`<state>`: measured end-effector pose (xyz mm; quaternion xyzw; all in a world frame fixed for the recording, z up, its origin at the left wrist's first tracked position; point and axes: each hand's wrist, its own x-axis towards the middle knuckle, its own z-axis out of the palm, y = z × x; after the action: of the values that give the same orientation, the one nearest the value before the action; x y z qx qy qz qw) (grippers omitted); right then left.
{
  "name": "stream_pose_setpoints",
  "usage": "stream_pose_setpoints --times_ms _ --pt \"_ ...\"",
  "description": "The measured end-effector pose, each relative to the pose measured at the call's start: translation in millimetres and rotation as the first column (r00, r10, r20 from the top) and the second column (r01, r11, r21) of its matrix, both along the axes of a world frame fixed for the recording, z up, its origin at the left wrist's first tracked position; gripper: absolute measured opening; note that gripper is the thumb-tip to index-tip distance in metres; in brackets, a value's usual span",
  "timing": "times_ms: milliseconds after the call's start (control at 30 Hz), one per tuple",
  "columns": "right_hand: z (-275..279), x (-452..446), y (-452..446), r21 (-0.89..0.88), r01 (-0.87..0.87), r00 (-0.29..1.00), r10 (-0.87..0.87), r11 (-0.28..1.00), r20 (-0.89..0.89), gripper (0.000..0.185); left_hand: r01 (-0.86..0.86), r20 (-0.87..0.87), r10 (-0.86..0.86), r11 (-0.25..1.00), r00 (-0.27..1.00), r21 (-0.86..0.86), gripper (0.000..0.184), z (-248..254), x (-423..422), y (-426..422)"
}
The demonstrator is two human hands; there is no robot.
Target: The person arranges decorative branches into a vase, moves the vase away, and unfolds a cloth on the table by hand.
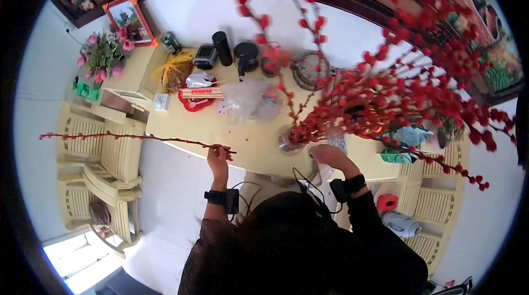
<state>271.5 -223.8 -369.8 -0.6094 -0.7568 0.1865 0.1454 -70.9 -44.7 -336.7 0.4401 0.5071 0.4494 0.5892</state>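
Note:
My left hand [219, 155] is closed around the thick end of a long branch with red berries [127, 136], which stretches out to the left beyond the table edge. A large bunch of red-berried branches [374, 94] stands in a clear glass vase [287, 141] near the front edge of the table. My right hand [326, 156] is just right of the vase, at the table edge, beside a pale cloth-like item [323, 173]. Its fingers are bent down and mostly hidden, so what they hold, if anything, does not show.
The table [182, 129] holds a clear plastic bag [250, 102], a red tray [197, 103] with chopsticks, a yellow bag [177, 71], a black cylinder [222, 48] and a round basket-like pot [310, 71]. Wooden chairs [102, 143] stand at left and right. Branches overhang the right side.

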Motion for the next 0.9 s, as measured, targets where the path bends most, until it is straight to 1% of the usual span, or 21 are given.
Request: stream_pose_setpoints --times_ms 33,67,100,133,167,233,267,367,400,433,467,500,567,600,633,700,733,767,833,867,900 --pt "4.3 2.2 1.0 0.006 -0.024 0.999 0.024 1.000 0.027 0.028 0.034 -0.075 -0.031 0.998 0.997 0.046 0.006 7.5 0.0 -2.9" --pt "-0.6 0.8 -6.7 0.136 0.159 0.948 -0.113 0.978 -0.297 0.031 0.046 -0.100 -0.040 0.997 0.994 0.065 0.006 13.8 1.5 -5.5" --pt "34.2 -11.2 -1.5 -0.313 0.363 0.803 -0.466 0.877 -0.373 0.035 0.059 -0.129 -0.049 0.995 0.990 0.081 0.006 21.1 4.1 -10.6" --pt "34.9 -15.0 -3.3 -0.358 0.404 0.756 -0.527 0.842 -0.387 0.034 0.055 -0.122 -0.043 0.994 0.992 0.091 0.005 34.3 9.2 -16.7" --pt "33.3 -16.1 -5.7 -0.400 0.441 0.702 -0.587 0.803 -0.403 0.032 0.036 -0.121 -0.026 0.996 0.992 0.087 0.005 35.3 11.4 -21.2" --pt "24.8 -13.0 -10.0 -0.321 0.357 0.839 -0.452 0.877 -0.302 0.030 0.053 -0.123 -0.037 0.990 0.992 0.130 0.005 42.9 15.2 -31.7" --pt "19.7 -13.5 -15.1 -0.290 0.314 0.889 -0.387 0.904 -0.243 0.029 0.052 -0.154 -0.031 0.990 0.988 0.131 0.006 47.2 17.1 -39.6" --pt "42.1 -30.3 -24.8 -0.204 0.415 0.742 -0.459 0.887 -0.489 0.025 0.119 -0.205 -0.087 0.981 0.975 0.153 0.006 57.6 11.6 -57.6" --pt "49.8 -33.6 -28.1 -0.167 0.427 0.739 -0.450 0.889 -0.502 0.024 0.162 -0.233 -0.121 0.973 0.965 0.167 0.006 55.2 4.5 -60.7" --pt "57.1 -38.9 -32.0 -0.126 0.442 0.737 -0.439 0.888 -0.514 0.022 0.135 -0.158 -0.109 0.977 0.981 0.165 0.006 54.9 1.6 -63.7" --pt "65.2 -43.5 -33.7 -0.081 0.458 0.735 -0.428 0.885 -0.527 0.021 0.153 -0.164 -0.124 0.973 0.979 0.173 0.006 53.2 -2.9 -65.4" --pt "77.2 -48.9 -34.5 -0.029 0.464 0.767 -0.418 0.885 -0.487 0.019 0.172 -0.171 -0.141 0.968 0.975 0.182 0.006 52.5 -7.6 -65.0" --pt "102.4 -65.2 -39.5 0.065 0.472 0.820 -0.411 0.879 -0.398 0.015 0.233 -0.292 -0.175 0.956 0.940 0.178 0.006 57.3 -12.5 -64.1" --pt "110.9 -73.4 -38.2 0.110 0.446 0.857 -0.389 0.888 -0.338 0.012 0.300 -0.317 -0.227 0.932 0.921 0.205 0.008 64.4 -14.9 -63.7" --pt "127.3 -85.9 -35.6 0.091 0.460 0.835 -0.395 0.883 -0.384 0.013 0.326 -0.291 -0.259 0.921 0.921 0.214 0.010 64.6 -17.2 -61.5" --pt "165.7 -117.1 -30.0 0.054 0.476 0.787 -0.398 0.878 -0.472 0.015 0.425 -0.339 -0.334 0.872 0.880 0.244 0.010 64.0 -26.0 -57.6" --pt "182.7 -132.5 -25.6 0.086 0.474 0.772 -0.367 0.876 -0.519 0.018 0.465 -0.343 -0.377 0.857 0.860 0.223 0.011 70.3 -27.9 -56.5" --pt "198.9 -148.1 -20.7 0.120 0.470 0.758 -0.330 0.874 -0.563 0.022 0.510 -0.433 -0.391 0.836 0.812 0.202 0.010 79.2 -30.6 -59.0" --pt "223.4 -178.3 -8.4 0.160 0.463 0.722 -0.266 0.872 -0.639 0.031 0.599 -0.443 -0.473 0.776 0.761 0.200 0.010 85.4 -38.3 -59.6" --pt "232.3 -192.3 -2.4 0.166 0.459 0.700 -0.241 0.873 -0.672 0.037 0.625 -0.503 -0.456 0.743 0.734 0.240 0.009 83.7 -40.7 -59.8" --pt "240.2 -204.9 3.3 0.169 0.454 0.677 -0.216 0.875 -0.703 0.043 0.642 -0.493 -0.477 0.727 0.728 0.245 0.010 83.4 -43.7 -60.6"
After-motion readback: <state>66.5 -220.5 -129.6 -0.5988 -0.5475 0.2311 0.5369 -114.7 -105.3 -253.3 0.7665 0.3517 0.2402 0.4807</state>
